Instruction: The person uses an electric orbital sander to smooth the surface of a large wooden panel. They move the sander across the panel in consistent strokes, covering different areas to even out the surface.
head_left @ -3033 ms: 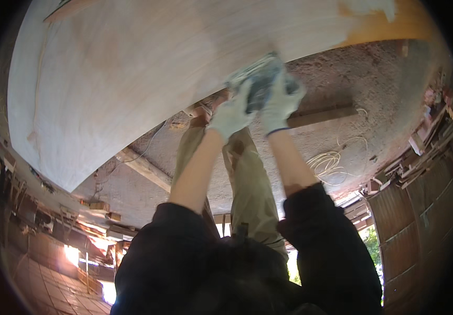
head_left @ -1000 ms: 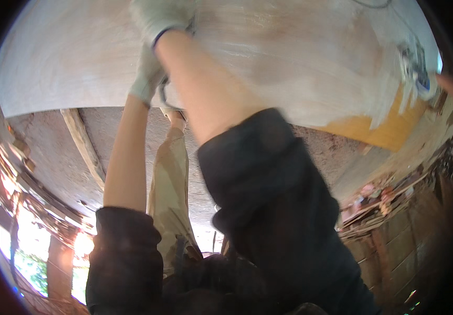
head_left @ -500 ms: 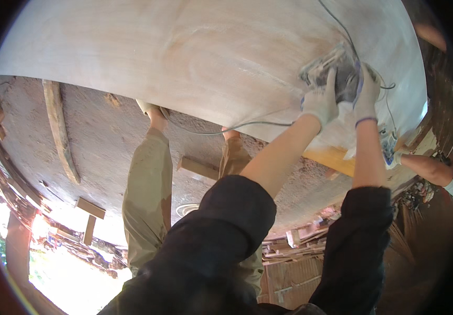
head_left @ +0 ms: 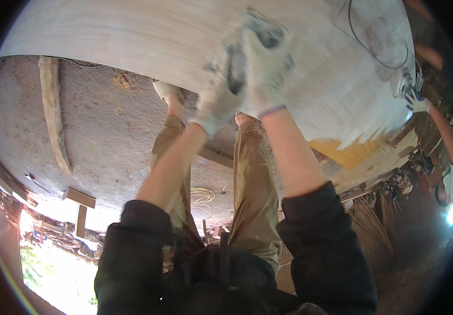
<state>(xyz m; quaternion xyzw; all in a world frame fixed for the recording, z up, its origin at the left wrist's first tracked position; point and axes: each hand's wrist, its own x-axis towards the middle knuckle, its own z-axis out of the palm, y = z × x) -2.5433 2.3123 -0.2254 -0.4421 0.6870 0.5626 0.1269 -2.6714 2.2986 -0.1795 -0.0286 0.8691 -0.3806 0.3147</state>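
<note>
In white work gloves, both my hands are around a dusty grey power sander (head_left: 236,69), pressed flat on a large pale panel (head_left: 147,39) with whitish streaks. My left hand (head_left: 217,101) grips its near left side. My right hand (head_left: 266,71) lies over the right side, its fingers toward the far end. Motion smears the sander and gloves, so single fingers are hard to make out. The panel's curved near edge passes just below my left hand.
A co-worker's gloved hand (head_left: 419,101) is beside another tool (head_left: 407,81) at the panel's right end, with a dark cord (head_left: 364,44) looping nearby. Yellow shows on the panel's near right part (head_left: 349,152). On the dirt floor lie a timber (head_left: 53,113) and a coiled cable (head_left: 201,197).
My hands and the sander have swept left and farther along the panel. My view has shifted too. The co-worker's hand now appears higher, with its fingers spread.
</note>
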